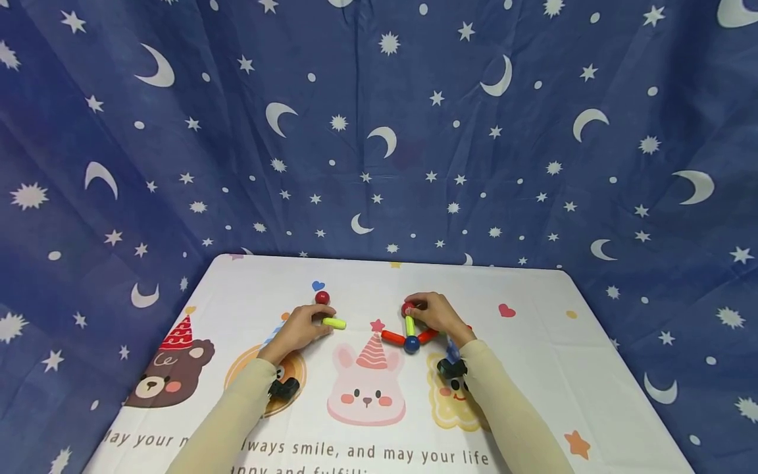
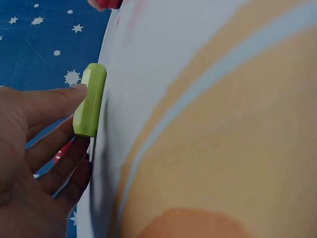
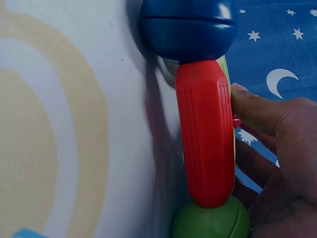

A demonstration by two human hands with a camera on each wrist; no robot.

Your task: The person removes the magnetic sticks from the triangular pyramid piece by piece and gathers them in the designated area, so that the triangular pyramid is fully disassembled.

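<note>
Between thumb and fingers, my left hand (image 1: 304, 326) pinches a yellow-green rod (image 2: 90, 100) close over the table. A loose red ball (image 1: 322, 298) lies just beyond that hand. My right hand (image 1: 437, 313) pinches another red ball (image 1: 406, 308) at the far end of a second yellow-green rod (image 1: 410, 326). This rod joins a blue ball (image 1: 411, 344), from which one red rod (image 1: 393, 338) points left and another red rod (image 3: 205, 134) runs right. In the right wrist view, a green ball (image 3: 212, 220) caps the right-hand red rod; my hand and wrist hide it in the head view.
The white tablecloth (image 1: 355, 276) carries printed animals, hearts, stars and lettering. A dark blue curtain (image 1: 408, 210) with moons and stars hangs behind the table's far edge. Black wrist straps (image 1: 284, 388) show at both cuffs.
</note>
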